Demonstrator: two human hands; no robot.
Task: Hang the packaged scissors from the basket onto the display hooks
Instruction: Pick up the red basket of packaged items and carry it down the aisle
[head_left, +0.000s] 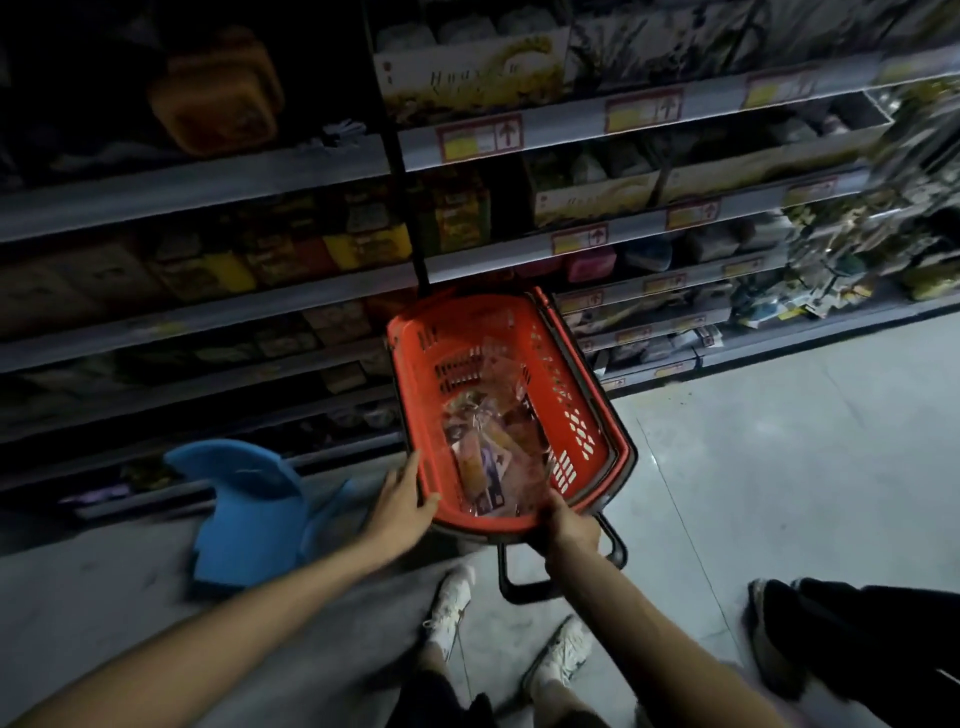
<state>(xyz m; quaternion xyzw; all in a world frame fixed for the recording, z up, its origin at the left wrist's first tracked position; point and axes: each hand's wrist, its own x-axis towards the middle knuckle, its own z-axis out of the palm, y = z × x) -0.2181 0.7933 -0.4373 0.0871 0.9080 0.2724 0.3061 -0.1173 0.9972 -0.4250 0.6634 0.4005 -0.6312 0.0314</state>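
Head view: a red basket (587, 415) stands on the floor at 12 o'clock from the person's feet, beside dim shelves.
Packaged scissors (483, 457): clear packets piled in the basket's near half; none hung yet.
Left hand (402, 499): arm stretched forward, fingers fairly straight along the outside of the rim at the basket's 8 o'clock, thumb laid over the edge. It steadies the basket and holds nothing.
Right hand (569, 525): arm extended, wrist bent down over the rim at 6 o'clock. The fingers are hidden among the packets, so I cannot tell its grip.
Step in hand: picking a packet. Probably best to pinch one by its header end, leaving the hang hole free, and lift it clear of the others while the left hand stops the basket sliding.
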